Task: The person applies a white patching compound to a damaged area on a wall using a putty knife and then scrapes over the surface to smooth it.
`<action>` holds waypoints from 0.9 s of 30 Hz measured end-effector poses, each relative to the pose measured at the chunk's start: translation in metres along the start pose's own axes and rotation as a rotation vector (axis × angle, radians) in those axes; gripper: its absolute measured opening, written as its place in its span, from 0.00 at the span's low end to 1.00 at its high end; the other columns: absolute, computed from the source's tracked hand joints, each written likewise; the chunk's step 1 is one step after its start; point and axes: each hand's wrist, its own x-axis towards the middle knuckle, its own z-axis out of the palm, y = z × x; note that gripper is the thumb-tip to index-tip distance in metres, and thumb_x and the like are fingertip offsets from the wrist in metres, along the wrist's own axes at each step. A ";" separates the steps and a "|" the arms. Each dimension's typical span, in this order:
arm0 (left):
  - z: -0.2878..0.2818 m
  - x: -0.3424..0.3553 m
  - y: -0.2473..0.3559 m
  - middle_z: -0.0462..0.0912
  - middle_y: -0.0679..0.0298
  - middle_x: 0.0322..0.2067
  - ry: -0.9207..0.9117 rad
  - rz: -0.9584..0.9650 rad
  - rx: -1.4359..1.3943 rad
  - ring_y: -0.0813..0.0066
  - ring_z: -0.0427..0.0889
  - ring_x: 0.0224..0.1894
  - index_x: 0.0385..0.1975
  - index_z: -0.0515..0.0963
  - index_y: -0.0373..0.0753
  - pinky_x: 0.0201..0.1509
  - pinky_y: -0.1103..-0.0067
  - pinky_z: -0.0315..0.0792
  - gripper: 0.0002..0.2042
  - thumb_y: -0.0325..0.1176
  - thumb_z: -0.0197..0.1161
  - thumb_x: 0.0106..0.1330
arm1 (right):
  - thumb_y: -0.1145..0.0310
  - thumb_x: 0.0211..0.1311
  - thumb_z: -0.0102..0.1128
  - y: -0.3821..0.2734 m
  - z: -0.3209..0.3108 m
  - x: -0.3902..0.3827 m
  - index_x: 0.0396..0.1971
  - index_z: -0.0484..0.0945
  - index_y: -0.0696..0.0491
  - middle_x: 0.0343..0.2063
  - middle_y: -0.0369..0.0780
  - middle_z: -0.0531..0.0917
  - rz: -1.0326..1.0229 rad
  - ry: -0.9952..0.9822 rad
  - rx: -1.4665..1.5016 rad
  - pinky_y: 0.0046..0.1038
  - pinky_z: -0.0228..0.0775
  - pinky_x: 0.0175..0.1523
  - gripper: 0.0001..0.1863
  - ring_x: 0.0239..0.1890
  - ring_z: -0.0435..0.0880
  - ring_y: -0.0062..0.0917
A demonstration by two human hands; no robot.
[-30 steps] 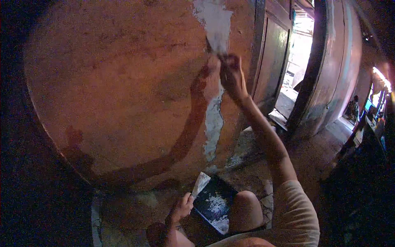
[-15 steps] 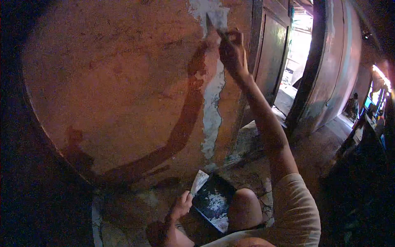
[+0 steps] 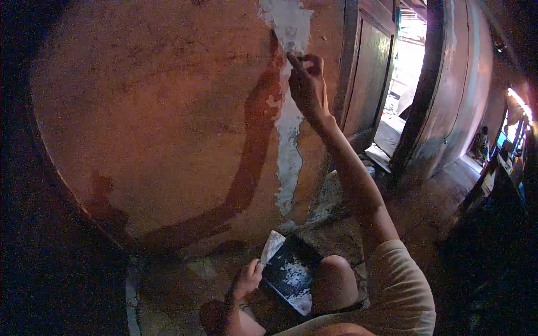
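Observation:
My right hand [image 3: 309, 91] is raised against the orange-brown wall [image 3: 168, 117], its fingers closed round a putty knife [image 3: 295, 61]. The blade is hard to make out against the pale patch. A ragged strip of whitish filler [image 3: 288, 162] runs down the wall beneath that hand. Low down, my left hand [image 3: 248, 279] grips a second putty knife, whose broad blade [image 3: 273, 245] is smeared white and points up. Beside it, a dark rectangular tray [image 3: 305, 255] rests by my bent knee, with white paste [image 3: 296, 274] spread over it.
Right of the strip stands a dark wooden door [image 3: 370, 73] in its frame, next to a bright opening [image 3: 408, 61]. Another wall [image 3: 454, 84] curves off beyond it. Cracked floor [image 3: 344, 235] lies at the wall's foot. My bent knee [image 3: 336, 280] is close to the tray.
My right hand has moved down and slightly left along the filler strip with its putty knife. Its shadow has shifted too. My left hand and the tray look nearly unmoved.

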 end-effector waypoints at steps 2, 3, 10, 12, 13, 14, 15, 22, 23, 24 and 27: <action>-0.002 -0.005 0.006 0.74 0.48 0.22 0.018 -0.022 0.007 0.60 0.77 0.26 0.38 0.67 0.37 0.30 0.69 0.68 0.15 0.41 0.43 0.61 | 0.85 0.43 0.50 -0.009 0.005 -0.017 0.50 0.66 0.46 0.35 0.44 0.67 -0.003 0.008 -0.060 0.26 0.67 0.34 0.30 0.30 0.71 0.33; -0.005 -0.009 0.012 0.75 0.48 0.24 0.036 -0.039 0.017 0.59 0.77 0.28 0.40 0.67 0.36 0.33 0.68 0.68 0.16 0.42 0.43 0.61 | 0.85 0.43 0.50 -0.018 0.003 -0.033 0.50 0.66 0.46 0.35 0.44 0.67 -0.002 0.007 -0.054 0.26 0.67 0.34 0.30 0.30 0.71 0.33; -0.003 -0.004 0.011 0.73 0.50 0.23 -0.074 -0.069 -0.038 0.55 0.75 0.27 0.36 0.67 0.33 0.31 0.68 0.67 0.12 0.36 0.45 0.61 | 0.86 0.41 0.50 -0.006 -0.006 -0.050 0.50 0.65 0.48 0.30 0.42 0.68 0.200 -0.086 0.226 0.25 0.66 0.32 0.30 0.28 0.69 0.30; 0.000 -0.004 -0.015 0.72 0.53 0.18 0.099 0.440 0.155 0.56 0.73 0.23 0.30 0.67 0.33 0.27 0.68 0.66 0.08 0.33 0.46 0.60 | 0.86 0.42 0.50 -0.005 0.005 -0.024 0.50 0.65 0.49 0.28 0.40 0.68 0.439 -0.150 0.517 0.25 0.66 0.31 0.31 0.27 0.69 0.29; 0.000 -0.004 -0.020 0.72 0.53 0.18 0.100 0.433 0.154 0.56 0.73 0.23 0.30 0.67 0.33 0.27 0.68 0.66 0.08 0.33 0.46 0.60 | 0.87 0.42 0.50 -0.009 0.007 -0.006 0.51 0.64 0.49 0.27 0.39 0.68 0.430 -0.138 0.508 0.24 0.65 0.31 0.31 0.26 0.68 0.27; 0.000 -0.004 -0.021 0.72 0.54 0.18 0.109 0.430 0.085 0.57 0.73 0.21 0.29 0.67 0.34 0.26 0.69 0.65 0.08 0.33 0.46 0.60 | 0.87 0.41 0.49 -0.010 0.007 0.002 0.51 0.64 0.49 0.25 0.37 0.68 0.418 -0.123 0.494 0.24 0.65 0.31 0.31 0.26 0.68 0.25; 0.001 -0.004 -0.023 0.71 0.54 0.17 0.119 0.426 0.017 0.59 0.72 0.20 0.27 0.67 0.34 0.26 0.69 0.65 0.08 0.33 0.46 0.60 | 0.87 0.41 0.49 -0.013 0.007 0.001 0.51 0.64 0.49 0.25 0.37 0.68 0.418 -0.124 0.496 0.24 0.65 0.31 0.31 0.26 0.68 0.25; -0.019 -0.018 0.036 0.70 0.57 0.18 -0.158 -0.150 -0.269 0.67 0.70 0.19 0.33 0.68 0.35 0.26 0.71 0.64 0.12 0.38 0.45 0.62 | 0.85 0.41 0.50 -0.032 -0.011 -0.046 0.49 0.67 0.47 0.30 0.42 0.67 0.113 -0.097 0.014 0.26 0.65 0.33 0.30 0.30 0.69 0.30; -0.017 -0.016 0.029 0.70 0.58 0.18 -0.112 -0.093 -0.211 0.67 0.71 0.20 0.35 0.68 0.35 0.27 0.71 0.65 0.13 0.40 0.44 0.62 | 0.85 0.41 0.50 -0.035 -0.014 -0.041 0.48 0.68 0.46 0.32 0.43 0.67 0.084 -0.030 0.005 0.26 0.66 0.32 0.30 0.29 0.70 0.31; -0.016 -0.015 0.024 0.71 0.58 0.19 -0.066 -0.036 -0.153 0.68 0.71 0.20 0.37 0.68 0.36 0.27 0.71 0.65 0.15 0.41 0.43 0.62 | 0.85 0.41 0.50 -0.034 -0.012 -0.030 0.48 0.68 0.46 0.32 0.43 0.67 0.085 -0.029 0.005 0.26 0.66 0.32 0.30 0.29 0.70 0.31; -0.012 -0.011 0.017 0.72 0.56 0.20 -0.114 -0.194 -0.217 0.66 0.72 0.22 0.40 0.67 0.37 0.29 0.71 0.66 0.16 0.42 0.42 0.63 | 0.84 0.41 0.50 -0.027 -0.005 0.012 0.47 0.69 0.45 0.35 0.45 0.67 -0.009 0.033 0.019 0.28 0.68 0.31 0.28 0.29 0.72 0.34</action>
